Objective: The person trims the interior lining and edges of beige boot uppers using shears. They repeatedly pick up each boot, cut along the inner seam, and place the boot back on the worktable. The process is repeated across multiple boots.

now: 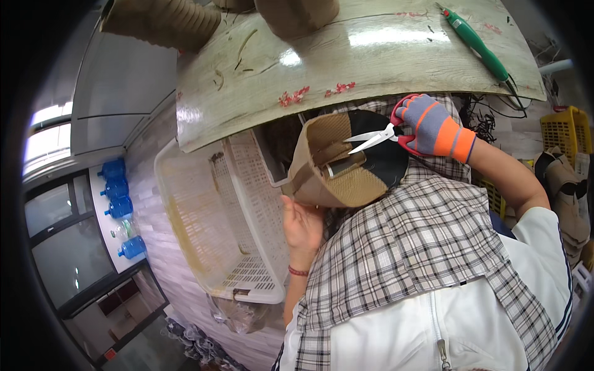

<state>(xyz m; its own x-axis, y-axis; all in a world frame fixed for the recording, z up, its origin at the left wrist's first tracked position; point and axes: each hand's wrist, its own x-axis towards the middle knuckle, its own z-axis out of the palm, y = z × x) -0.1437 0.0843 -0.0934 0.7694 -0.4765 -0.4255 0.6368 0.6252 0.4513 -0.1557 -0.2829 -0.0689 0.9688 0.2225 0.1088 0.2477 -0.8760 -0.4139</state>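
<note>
My left hand (301, 226) is bare and grips the lower edge of a tan cap (331, 164) held over my lap, its inside and black brim facing up. My right hand (433, 127), in a grey and orange glove, holds red-handled scissors (380, 137) with the blades parted and their tips over the band inside the cap. A checked apron (408, 247) covers my lap beneath the cap.
A white plastic basket (216, 216) stands to my left under a wood-patterned table (346, 55). On the table lie stacks of tan caps (164, 21) and a green pen-like tool (476, 43). A yellow crate (566, 130) and more caps (566, 185) are at right. Blue water bottles (117, 198) are far left.
</note>
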